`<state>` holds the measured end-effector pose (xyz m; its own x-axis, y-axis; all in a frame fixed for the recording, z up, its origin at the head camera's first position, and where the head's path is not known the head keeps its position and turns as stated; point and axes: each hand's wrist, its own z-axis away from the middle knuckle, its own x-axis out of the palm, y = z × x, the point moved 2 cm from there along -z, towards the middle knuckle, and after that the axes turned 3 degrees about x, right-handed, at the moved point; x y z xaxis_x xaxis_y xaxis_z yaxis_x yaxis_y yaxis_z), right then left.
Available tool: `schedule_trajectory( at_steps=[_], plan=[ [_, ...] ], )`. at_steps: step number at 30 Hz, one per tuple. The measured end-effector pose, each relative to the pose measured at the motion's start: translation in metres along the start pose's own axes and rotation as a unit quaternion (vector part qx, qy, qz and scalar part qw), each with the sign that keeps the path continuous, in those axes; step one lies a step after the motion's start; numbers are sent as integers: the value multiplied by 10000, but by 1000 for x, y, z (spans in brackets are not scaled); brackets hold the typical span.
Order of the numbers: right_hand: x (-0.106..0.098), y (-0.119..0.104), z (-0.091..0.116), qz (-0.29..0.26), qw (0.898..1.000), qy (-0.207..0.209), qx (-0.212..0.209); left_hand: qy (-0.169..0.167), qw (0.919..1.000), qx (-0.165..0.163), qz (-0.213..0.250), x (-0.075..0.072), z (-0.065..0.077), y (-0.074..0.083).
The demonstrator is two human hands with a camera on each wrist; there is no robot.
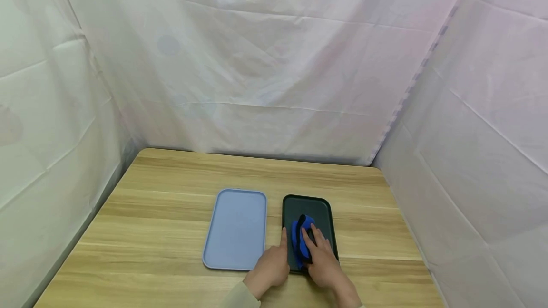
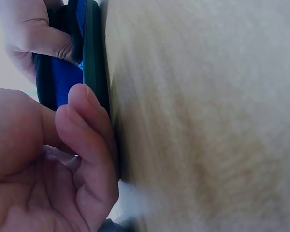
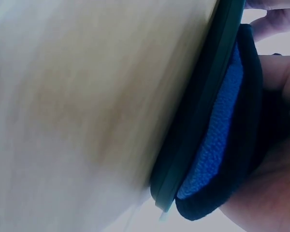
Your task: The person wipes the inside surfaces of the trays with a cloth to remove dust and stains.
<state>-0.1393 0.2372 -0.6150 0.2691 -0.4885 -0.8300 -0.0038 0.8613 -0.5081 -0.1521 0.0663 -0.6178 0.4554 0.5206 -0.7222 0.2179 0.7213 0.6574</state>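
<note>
A dark green tray (image 1: 305, 204) lies flat on the table, its long side running away from me. On it is a folded blue cloth (image 1: 295, 234) with black edging, fuzzy in the right wrist view. My right hand (image 1: 324, 263) grips this cloth from above and holds it against the tray. At the tray's near left edge, my left hand (image 1: 272, 263) holds the rim, with the index finger stretched along the side. Other fingers (image 2: 89, 145) of that hand are curled in the left wrist view; the thumb's tip is hidden there.
A light blue tray (image 1: 236, 229) lies to the left of the green one, close to my left hand. Both rest on a wood-grain table (image 1: 162, 213). Pale fabric curtains (image 1: 257, 61) enclose the table at the back and both sides.
</note>
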Motion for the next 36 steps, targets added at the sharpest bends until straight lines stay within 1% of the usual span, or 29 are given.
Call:
schedule_trajectory(
  at_steps=[4, 12, 19, 23, 28, 32, 36],
  plan=[
    [-2, 1, 1, 16, 10000, 9, 12, 38, 10000, 4, -13, -1, 0, 1],
    [-3, 4, 1, 47, 9999, 108, 64, 16, 9999, -26, 132, 1, 0, 0],
    [-3, 7, 0, 51, 9997, 150, 175, -7, 10000, -26, 84, 1, 0, 0],
    [-2, 9, -1, 69, 9994, 208, 276, 40, 9999, -5, 160, 1, 1, 0],
    [-1, 8, -1, 60, 9987, 376, 353, 147, 9998, 80, 127, 2, 1, -2],
    [-1, 6, -1, 60, 9979, 462, 458, 228, 9996, 28, 175, 4, 0, -3],
    [-1, 5, -2, 86, 9970, 523, 556, 243, 9996, 3, 120, 4, 0, -2]
  ],
)
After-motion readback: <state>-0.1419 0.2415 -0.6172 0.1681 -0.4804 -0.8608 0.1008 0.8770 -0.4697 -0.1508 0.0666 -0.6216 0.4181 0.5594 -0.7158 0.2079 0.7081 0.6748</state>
